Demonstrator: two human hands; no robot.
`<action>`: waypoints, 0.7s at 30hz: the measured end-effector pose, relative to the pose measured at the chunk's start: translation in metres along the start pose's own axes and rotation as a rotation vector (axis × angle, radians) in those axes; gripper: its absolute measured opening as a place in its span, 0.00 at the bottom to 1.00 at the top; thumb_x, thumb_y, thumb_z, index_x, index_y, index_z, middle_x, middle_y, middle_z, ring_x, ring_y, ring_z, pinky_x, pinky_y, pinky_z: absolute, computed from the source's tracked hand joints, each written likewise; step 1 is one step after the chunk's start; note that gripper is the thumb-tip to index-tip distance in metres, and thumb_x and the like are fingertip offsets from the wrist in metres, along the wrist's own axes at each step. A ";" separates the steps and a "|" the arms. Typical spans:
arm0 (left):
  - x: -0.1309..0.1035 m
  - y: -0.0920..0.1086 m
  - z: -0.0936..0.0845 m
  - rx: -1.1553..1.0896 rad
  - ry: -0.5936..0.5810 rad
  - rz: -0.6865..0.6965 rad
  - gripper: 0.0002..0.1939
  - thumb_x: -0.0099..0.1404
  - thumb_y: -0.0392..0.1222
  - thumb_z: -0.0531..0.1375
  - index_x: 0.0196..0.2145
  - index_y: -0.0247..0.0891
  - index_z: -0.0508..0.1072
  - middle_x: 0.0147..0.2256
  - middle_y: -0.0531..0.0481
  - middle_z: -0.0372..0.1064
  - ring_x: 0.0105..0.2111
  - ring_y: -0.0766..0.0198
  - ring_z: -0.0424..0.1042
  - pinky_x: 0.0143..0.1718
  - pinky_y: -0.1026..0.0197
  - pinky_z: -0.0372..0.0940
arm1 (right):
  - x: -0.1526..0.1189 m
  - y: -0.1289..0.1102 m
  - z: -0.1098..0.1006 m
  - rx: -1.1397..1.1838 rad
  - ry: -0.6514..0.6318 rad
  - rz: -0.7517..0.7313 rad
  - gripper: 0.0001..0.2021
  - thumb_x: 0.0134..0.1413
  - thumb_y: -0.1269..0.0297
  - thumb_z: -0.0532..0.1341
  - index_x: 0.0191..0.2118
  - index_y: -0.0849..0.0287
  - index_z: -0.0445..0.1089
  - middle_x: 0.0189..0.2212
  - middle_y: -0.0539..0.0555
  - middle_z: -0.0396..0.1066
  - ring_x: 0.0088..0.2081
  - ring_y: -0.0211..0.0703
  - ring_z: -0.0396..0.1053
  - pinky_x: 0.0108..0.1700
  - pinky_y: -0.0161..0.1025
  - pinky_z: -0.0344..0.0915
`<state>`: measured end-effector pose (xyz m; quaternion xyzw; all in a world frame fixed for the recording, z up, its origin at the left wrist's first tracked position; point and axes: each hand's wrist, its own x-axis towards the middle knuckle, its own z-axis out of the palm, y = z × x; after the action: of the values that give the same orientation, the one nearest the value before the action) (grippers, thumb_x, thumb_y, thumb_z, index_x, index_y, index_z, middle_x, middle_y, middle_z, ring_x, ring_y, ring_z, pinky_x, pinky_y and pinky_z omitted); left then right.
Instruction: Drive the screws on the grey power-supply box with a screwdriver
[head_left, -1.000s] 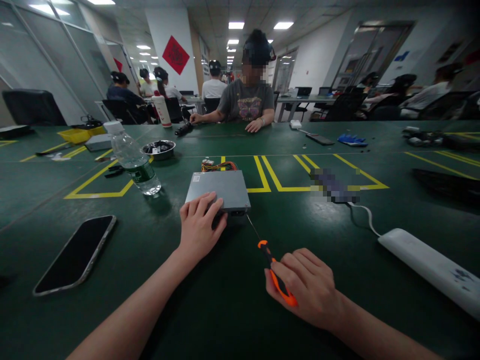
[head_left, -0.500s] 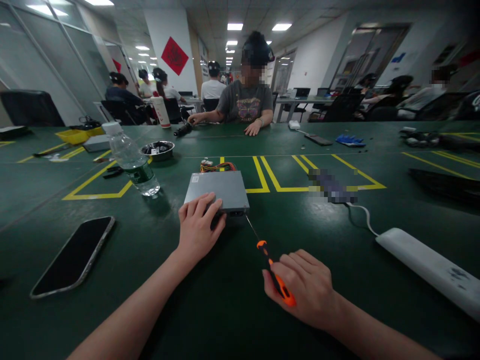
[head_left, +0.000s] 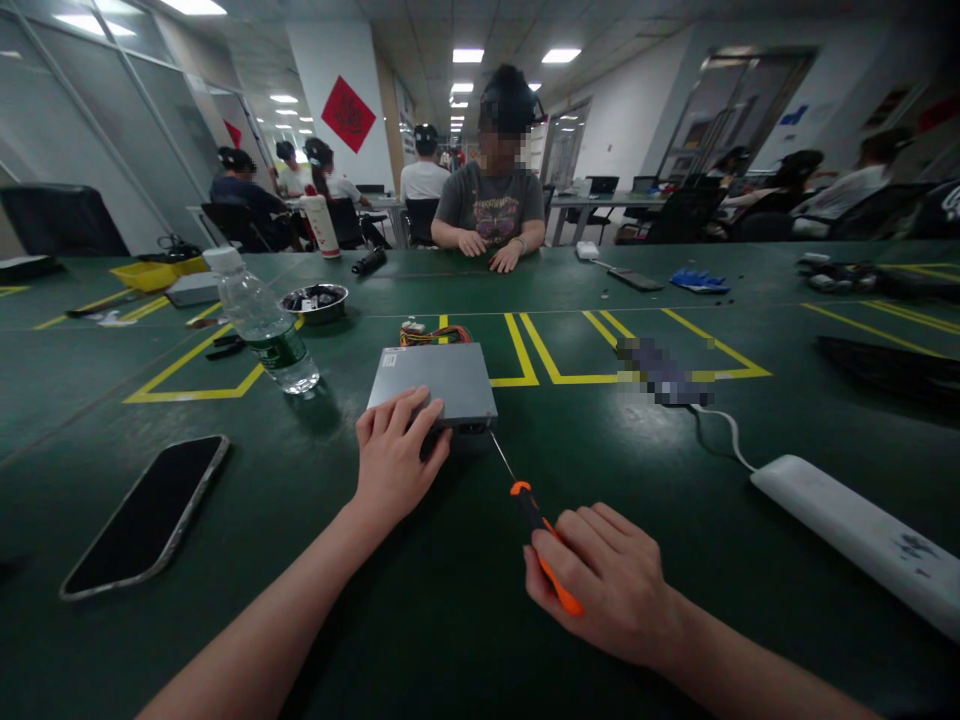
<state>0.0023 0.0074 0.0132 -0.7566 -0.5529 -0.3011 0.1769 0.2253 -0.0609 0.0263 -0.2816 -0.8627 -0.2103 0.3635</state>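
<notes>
A grey metal computer power supply (head_left: 442, 372) lies on the green table in front of me, a bundle of coloured cables (head_left: 435, 335) behind it. My left hand (head_left: 397, 445) grips its near left corner, fingers on the top face and thumb against the front side. In my right hand (head_left: 600, 575) is an orange-and-black screwdriver (head_left: 523, 492), the fingers wrapped round its handle. Its thin shaft slants up to the left, and the tip meets the near right corner of the power supply. Whether a screw sits at the tip is too small to tell.
Left of the power supply stand a water bottle (head_left: 274, 335) and a metal bowl (head_left: 319, 302) of small dark parts. A phone (head_left: 150, 515) lies nearer me. To the right are a white power strip (head_left: 847, 530) and its cable. A person (head_left: 491, 190) sits across the table.
The screwdriver's handle has turned in my right hand, showing a different side. My left hand and the power supply stay put. The person opposite has drawn a hand back from a black object.
</notes>
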 end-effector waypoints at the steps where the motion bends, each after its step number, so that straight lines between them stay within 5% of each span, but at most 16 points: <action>1: 0.000 0.000 0.000 -0.003 0.000 0.001 0.15 0.62 0.45 0.54 0.47 0.44 0.65 0.51 0.45 0.64 0.51 0.53 0.60 0.47 0.48 0.52 | 0.001 -0.001 -0.001 -0.012 -0.003 -0.014 0.03 0.49 0.72 0.58 0.33 0.60 0.66 0.20 0.48 0.62 0.23 0.35 0.58 0.25 0.34 0.54; 8: 0.000 0.000 0.000 -0.022 0.008 -0.001 0.15 0.61 0.44 0.54 0.47 0.45 0.65 0.51 0.45 0.64 0.52 0.52 0.60 0.47 0.47 0.52 | 0.005 0.000 -0.003 0.032 -0.053 -0.008 0.11 0.55 0.60 0.54 0.36 0.64 0.66 0.21 0.51 0.64 0.22 0.36 0.59 0.24 0.35 0.54; 15: 0.000 0.000 0.000 -0.019 0.006 -0.007 0.15 0.61 0.44 0.54 0.47 0.45 0.66 0.51 0.45 0.64 0.51 0.52 0.61 0.47 0.47 0.52 | 0.000 -0.002 0.001 0.023 0.014 -0.015 0.04 0.49 0.72 0.58 0.34 0.61 0.64 0.20 0.48 0.63 0.22 0.35 0.58 0.25 0.34 0.54; 21: 0.000 0.000 0.000 -0.028 0.007 -0.004 0.15 0.61 0.44 0.54 0.47 0.44 0.65 0.51 0.45 0.64 0.51 0.52 0.60 0.47 0.48 0.52 | 0.004 0.000 -0.002 0.023 -0.033 -0.005 0.08 0.53 0.62 0.55 0.35 0.61 0.65 0.21 0.50 0.63 0.23 0.37 0.59 0.25 0.36 0.54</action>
<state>0.0025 0.0073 0.0136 -0.7569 -0.5493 -0.3120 0.1675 0.2239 -0.0605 0.0309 -0.2787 -0.8716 -0.1967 0.3520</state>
